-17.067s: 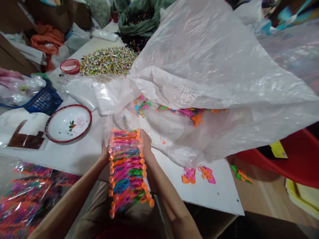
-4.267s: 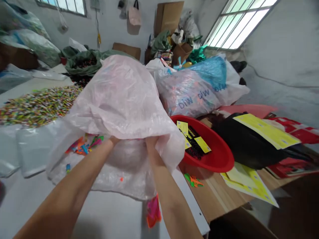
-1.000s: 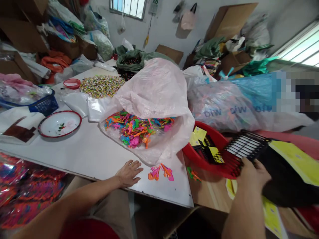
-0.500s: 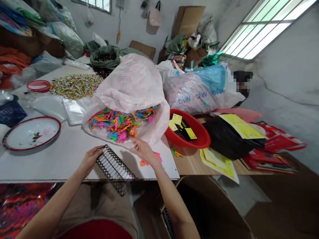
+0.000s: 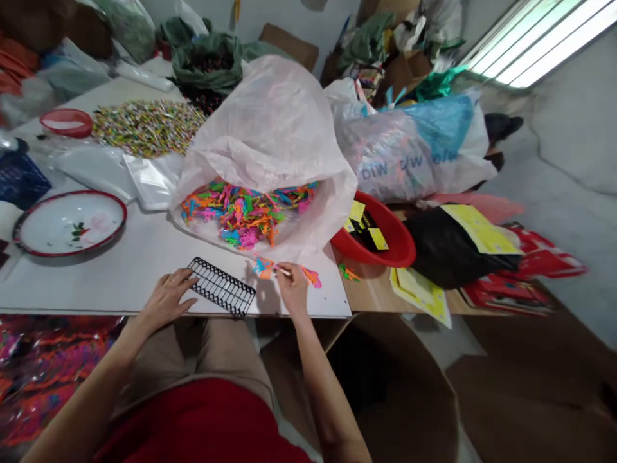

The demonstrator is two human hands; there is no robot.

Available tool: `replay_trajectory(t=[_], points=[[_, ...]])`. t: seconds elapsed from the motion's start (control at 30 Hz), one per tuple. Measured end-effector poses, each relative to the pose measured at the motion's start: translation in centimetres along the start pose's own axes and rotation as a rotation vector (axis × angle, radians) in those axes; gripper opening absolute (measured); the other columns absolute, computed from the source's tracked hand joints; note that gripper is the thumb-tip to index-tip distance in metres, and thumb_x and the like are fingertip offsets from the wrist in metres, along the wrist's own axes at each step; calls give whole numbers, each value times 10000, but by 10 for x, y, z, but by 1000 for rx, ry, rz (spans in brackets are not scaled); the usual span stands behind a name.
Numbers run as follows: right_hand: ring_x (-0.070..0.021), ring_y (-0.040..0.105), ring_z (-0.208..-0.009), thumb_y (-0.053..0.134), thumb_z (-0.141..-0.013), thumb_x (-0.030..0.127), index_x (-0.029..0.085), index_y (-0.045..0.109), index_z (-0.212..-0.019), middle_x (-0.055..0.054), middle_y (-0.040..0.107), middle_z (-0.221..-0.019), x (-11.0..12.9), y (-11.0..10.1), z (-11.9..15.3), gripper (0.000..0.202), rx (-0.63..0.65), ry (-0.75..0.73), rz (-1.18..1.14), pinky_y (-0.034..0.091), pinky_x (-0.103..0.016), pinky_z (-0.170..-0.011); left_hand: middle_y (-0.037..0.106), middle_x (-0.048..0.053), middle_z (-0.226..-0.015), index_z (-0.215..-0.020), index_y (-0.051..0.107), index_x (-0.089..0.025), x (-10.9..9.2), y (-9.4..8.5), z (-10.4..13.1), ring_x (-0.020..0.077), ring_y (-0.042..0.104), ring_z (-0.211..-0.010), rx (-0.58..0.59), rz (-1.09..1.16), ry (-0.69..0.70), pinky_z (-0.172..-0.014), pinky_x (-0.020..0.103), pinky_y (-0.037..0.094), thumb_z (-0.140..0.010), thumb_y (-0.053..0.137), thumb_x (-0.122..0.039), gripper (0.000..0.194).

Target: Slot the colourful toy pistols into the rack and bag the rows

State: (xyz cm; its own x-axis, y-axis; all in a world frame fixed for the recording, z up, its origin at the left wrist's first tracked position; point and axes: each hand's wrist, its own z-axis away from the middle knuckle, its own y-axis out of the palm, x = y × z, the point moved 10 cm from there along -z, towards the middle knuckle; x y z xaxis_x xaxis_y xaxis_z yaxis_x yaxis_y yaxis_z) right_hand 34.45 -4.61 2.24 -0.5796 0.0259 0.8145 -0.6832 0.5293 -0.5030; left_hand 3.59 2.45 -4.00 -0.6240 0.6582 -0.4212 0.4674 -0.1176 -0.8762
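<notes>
A black grid-like strip [image 5: 222, 287] with pale slots lies flat on the white table near its front edge. My left hand [image 5: 168, 297] rests at the strip's left end, fingers spread and fingertips touching it. To the right, my right hand [image 5: 293, 289] is closed in a pinch on small blue and orange plastic pieces [image 5: 263, 267], whose exact kind I cannot make out. More orange and pink pieces [image 5: 311, 276] lie just beside that hand. Behind, a large white sack [image 5: 274, 122] opens toward me, with a heap of bright plastic pieces [image 5: 241, 215] in its mouth.
An enamel basin [image 5: 48, 247] with a red rim stands at the left. A red bowl [image 5: 402, 247] with black and yellow packs is on the right, near a black bag [image 5: 434, 251]. Further back are a heap of small yellowish items [image 5: 147, 125] and stuffed plastic bags [image 5: 390, 154].
The black strip went from tilted over the table edge to flat on the table, my left hand loosening on it. My right hand moved from the sack's mouth toward me, now pinching plastic pieces.
</notes>
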Motion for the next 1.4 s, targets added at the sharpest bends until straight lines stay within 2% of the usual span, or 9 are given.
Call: replay_trajectory(t=[0.13,0.33,0.47,0.6,0.7,0.8,0.97,1.17,1.4], points=[[-193,623,-871,509,-870,195,174,663,-1004,-89,654,-975,-19,42,41,205,242,58,347,498,-303,-783,610,132,-1131,-1114,649,-198,-13,7,11,304,538,-1119,3,-138,-20,-902,449,468,-908,511,-373,303],[-267,622,-911,518,-836,107,143,666,-877,-148,668,-923,-20,44,24,157,473,160,762,450,-340,-772,596,147,-1172,-1214,598,-176,-25,5,22,311,544,-1077,-12,-183,-131,-861,431,459,-892,565,-374,380],[-192,614,-725,554,-789,196,173,619,-952,-48,665,-836,19,72,12,177,421,161,265,465,-295,-675,578,140,-1257,-1178,603,-169,-20,3,24,295,522,-1159,32,-97,-118,-939,431,430,-880,598,-372,360],[-162,621,-732,523,-763,265,184,584,-1036,-16,656,-853,66,148,27,291,491,56,-335,509,-288,-714,604,125,-1218,-1106,629,-172,-19,6,23,275,538,-1130,87,-114,-132,-915,408,437,-895,579,-298,251],[-175,627,-728,491,-780,276,171,601,-938,-33,653,-809,64,200,40,219,556,94,-367,522,-312,-725,613,124,-1186,-1102,628,-178,-21,9,23,267,548,-1108,75,-132,-165,-885,398,444,-899,570,-282,235],[-177,634,-795,492,-796,274,173,603,-934,-46,656,-867,54,222,39,204,534,102,-337,520,-310,-770,611,120,-1188,-1086,631,-177,-23,12,23,268,540,-1120,62,-124,-177,-896,400,438,-894,580,-276,222],[-175,629,-783,512,-789,281,186,606,-897,-34,655,-839,61,227,32,172,576,27,-304,505,-304,-787,618,111,-1147,-1076,631,-183,-20,10,25,268,538,-1097,36,-90,-214,-886,402,430,-888,585,-272,212],[-155,587,-634,604,-780,415,205,584,-751,7,619,-683,70,189,39,212,512,135,-293,494,-268,-661,603,94,-1083,-1012,659,-191,-4,14,16,261,545,-996,4,-15,-280,-857,401,437,-827,658,-329,230],[-155,566,-562,608,-722,393,208,558,-719,17,586,-621,34,183,71,192,423,332,-252,486,-275,-591,577,88,-1040,-1099,640,-176,11,16,10,242,538,-1001,-20,105,-233,-910,400,454,-802,639,-276,313]])
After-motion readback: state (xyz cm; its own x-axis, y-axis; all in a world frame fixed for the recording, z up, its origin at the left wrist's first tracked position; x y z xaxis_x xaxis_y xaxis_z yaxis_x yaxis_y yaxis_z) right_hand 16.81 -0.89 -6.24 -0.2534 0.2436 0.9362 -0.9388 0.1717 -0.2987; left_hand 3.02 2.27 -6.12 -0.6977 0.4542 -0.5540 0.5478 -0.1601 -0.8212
